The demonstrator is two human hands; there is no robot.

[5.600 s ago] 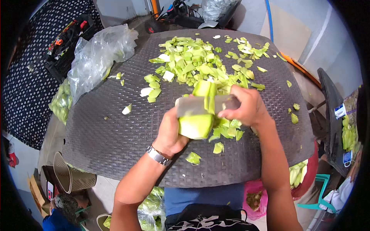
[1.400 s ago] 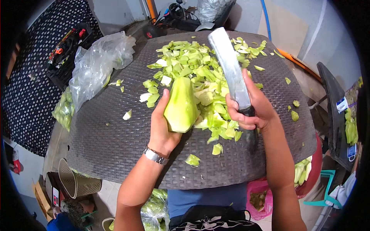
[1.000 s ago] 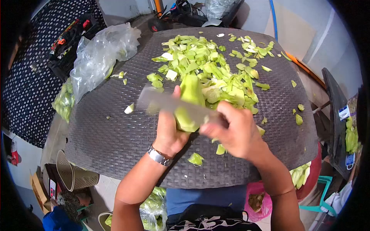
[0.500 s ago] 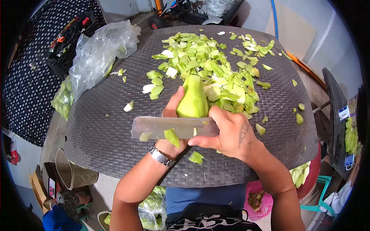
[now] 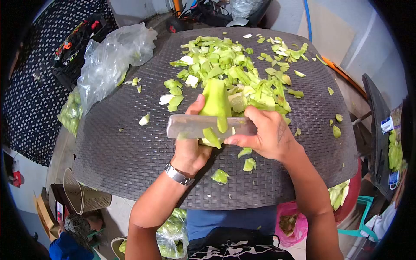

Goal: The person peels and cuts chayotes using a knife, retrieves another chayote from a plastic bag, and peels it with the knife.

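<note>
A pale green, pear-shaped vegetable that looks like a chayote [image 5: 215, 99] is held over the table, tilted away from me. My left hand [image 5: 189, 149] is wrapped around its near side, partly hidden behind the blade. In my right hand [image 5: 271, 134] is a cleaver [image 5: 190, 125] with a broad rectangular blade, lying crosswise over the chayote. A strip of peel [image 5: 222, 124] hangs over the blade's upper edge, and another bit of peel [image 5: 211, 138] clings to its face. The cleaver's handle is hidden in my fingers.
Cut peelings [image 5: 219, 58] are heaped across the far middle of the woven table [image 5: 130, 162]. A clear plastic bag [image 5: 110, 60] lies at the left edge. Below the front edge are a pink bag [image 5: 299, 223], a bag of green vegetables [image 5: 171, 236] and a basket [image 5: 97, 201]. A person [image 5: 71, 242] is at lower left.
Both hands, the chayote and the cleaver have shifted slightly away from me. The blade has moved up and right, and a fresh strip of peel now curls over it. More peel bits lie below.
</note>
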